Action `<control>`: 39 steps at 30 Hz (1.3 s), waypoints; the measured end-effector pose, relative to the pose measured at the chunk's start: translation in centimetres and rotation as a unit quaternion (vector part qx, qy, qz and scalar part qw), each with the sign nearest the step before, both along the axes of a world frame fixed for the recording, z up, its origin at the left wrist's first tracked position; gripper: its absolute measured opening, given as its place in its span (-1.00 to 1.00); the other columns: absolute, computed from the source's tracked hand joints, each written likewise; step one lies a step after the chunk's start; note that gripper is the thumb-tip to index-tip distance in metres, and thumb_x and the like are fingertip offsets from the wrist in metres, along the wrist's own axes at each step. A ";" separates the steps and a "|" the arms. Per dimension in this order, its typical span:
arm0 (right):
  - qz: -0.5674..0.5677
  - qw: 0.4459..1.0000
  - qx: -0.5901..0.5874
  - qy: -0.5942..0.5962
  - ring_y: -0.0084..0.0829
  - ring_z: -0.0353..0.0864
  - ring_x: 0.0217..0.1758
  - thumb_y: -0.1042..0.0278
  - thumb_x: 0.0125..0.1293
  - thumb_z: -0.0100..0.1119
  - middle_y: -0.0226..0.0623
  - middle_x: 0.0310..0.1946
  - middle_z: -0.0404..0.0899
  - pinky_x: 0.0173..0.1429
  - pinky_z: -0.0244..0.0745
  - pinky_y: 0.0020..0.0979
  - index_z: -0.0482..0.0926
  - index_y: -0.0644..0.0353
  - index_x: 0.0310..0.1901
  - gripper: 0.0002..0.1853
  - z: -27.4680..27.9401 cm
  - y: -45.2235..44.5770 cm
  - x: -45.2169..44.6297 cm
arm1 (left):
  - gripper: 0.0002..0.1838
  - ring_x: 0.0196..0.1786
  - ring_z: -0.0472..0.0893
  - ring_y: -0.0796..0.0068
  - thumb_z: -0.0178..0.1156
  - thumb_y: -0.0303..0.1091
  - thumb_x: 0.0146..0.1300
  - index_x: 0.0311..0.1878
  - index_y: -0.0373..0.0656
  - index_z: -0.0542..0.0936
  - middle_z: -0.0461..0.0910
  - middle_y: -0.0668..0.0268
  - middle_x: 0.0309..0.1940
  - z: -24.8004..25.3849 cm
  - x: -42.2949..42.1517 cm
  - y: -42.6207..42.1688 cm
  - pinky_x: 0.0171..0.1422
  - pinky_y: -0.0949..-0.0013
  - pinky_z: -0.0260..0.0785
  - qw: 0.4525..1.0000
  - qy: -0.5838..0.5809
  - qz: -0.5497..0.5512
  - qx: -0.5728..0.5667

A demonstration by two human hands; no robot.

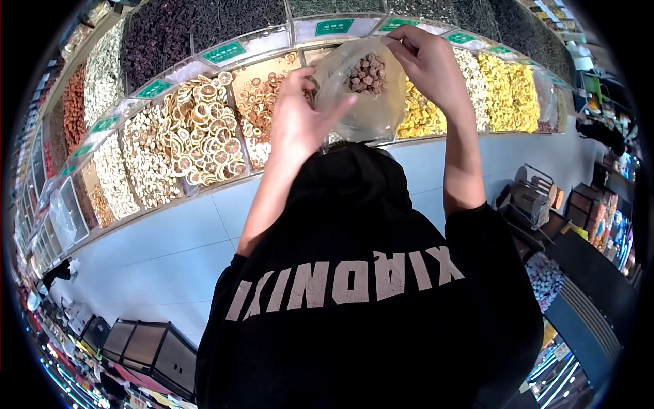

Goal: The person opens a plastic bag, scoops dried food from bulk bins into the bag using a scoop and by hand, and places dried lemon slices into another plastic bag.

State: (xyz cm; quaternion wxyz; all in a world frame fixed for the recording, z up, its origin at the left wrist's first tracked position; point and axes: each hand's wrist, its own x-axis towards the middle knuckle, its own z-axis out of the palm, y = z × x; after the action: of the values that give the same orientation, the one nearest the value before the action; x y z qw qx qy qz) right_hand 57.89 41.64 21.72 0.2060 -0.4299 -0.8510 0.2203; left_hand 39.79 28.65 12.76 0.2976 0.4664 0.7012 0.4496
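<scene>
A clear plastic bag (381, 112) hangs in front of me over the near row of bins, with a small heap of brown, lumpy dried pieces (368, 75) showing in it. My right hand (426, 65) pinches the upper right of the bag's rim between thumb and fingers. On the bag's left side is my left hand (300, 116), its fingers apart and its thumb reaching across the plastic. Whether that hand touches the bag, I cannot tell. Behind the left fingers lies a bin of reddish-brown dried slices (257, 102).
Dried citrus slices (204, 136) fill a bin to the left, and yellow dried flowers (507, 92) one to the right. Dark dried goods (163, 41) stand in the back row behind green labels (225, 52). A metal-framed cart (531, 201) stands at right on the tiled floor (170, 252).
</scene>
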 end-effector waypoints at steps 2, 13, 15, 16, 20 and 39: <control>0.004 0.999 0.031 0.015 -0.24 0.55 -0.53 0.32 0.40 0.25 -0.12 -0.55 0.61 -0.38 0.42 -0.31 0.66 0.29 -0.14 -0.81 -0.7 0.6 0.4 | -0.60 -0.49 0.60 0.36 0.47 -0.14 0.21 -0.16 -0.31 0.61 0.62 0.19 -0.49 -1.9 1.1 -0.2 -0.35 0.29 0.46 0.994 0.095 -0.019 -0.047; -0.052 0.998 0.037 0.021 -0.55 0.30 -0.58 0.32 0.41 0.28 -0.25 -0.64 0.46 -0.44 0.29 -0.41 0.67 0.29 -0.09 -0.80 -0.2 1.4 2.0 | -0.58 -0.70 0.46 0.65 0.27 -0.25 0.45 -0.53 -0.30 0.56 0.54 0.35 -0.68 -0.2 1.0 -1.8 -0.61 0.48 0.21 0.932 -0.293 -0.144 -0.157; -0.065 0.997 0.036 0.013 -0.58 0.38 -0.54 0.36 0.38 0.31 -0.28 -0.60 0.51 -0.37 0.35 -0.45 0.68 0.28 -0.09 -0.82 0.3 1.3 1.8 | -0.57 -0.72 0.44 0.65 0.26 -0.24 0.46 -0.55 -0.26 0.55 0.52 0.37 -0.71 0.3 0.8 -1.6 -0.62 0.49 0.17 0.917 -0.342 -0.130 -0.157; -0.089 0.996 0.024 0.006 -0.46 0.49 -0.48 0.35 0.40 0.30 -0.29 -0.51 0.60 -0.29 0.44 -0.44 0.71 0.20 -0.10 -0.85 0.6 1.1 1.7 | -0.55 -0.72 0.42 0.65 0.25 -0.23 0.47 -0.57 -0.24 0.54 0.50 0.39 -0.72 0.4 0.6 -1.6 -0.63 0.50 0.14 0.910 -0.364 -0.123 -0.157; -0.044 0.977 0.158 0.139 -0.58 0.51 -0.38 0.41 0.34 0.36 -0.34 -0.46 0.62 -0.20 0.45 -0.49 0.69 0.27 -0.08 -0.82 0.0 0.0 2.2 | -0.52 -0.75 0.40 0.66 0.22 -0.20 0.49 -0.61 -0.15 0.51 0.46 0.41 -0.77 -0.5 -0.1 -1.6 -0.64 0.51 0.08 0.892 -0.420 -0.067 -0.149; 0.167 0.959 0.171 -0.151 -0.08 0.45 0.29 0.18 0.25 0.21 -0.12 0.18 0.53 0.42 0.28 -0.12 0.57 0.16 0.19 -0.52 -18.4 2.2 -2.1 | -0.50 -0.63 0.60 0.50 0.14 -0.14 0.50 -0.52 -0.34 0.57 0.59 0.26 -0.67 -0.1 4.3 -4.3 -0.49 0.36 0.44 0.926 -0.160 -0.301 -0.163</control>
State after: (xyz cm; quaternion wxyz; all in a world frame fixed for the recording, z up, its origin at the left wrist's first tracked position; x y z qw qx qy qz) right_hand 55.76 43.79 3.31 0.1060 -0.2687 -0.9567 0.0355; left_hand 44.09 24.32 12.65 0.5991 0.5224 0.5345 0.2872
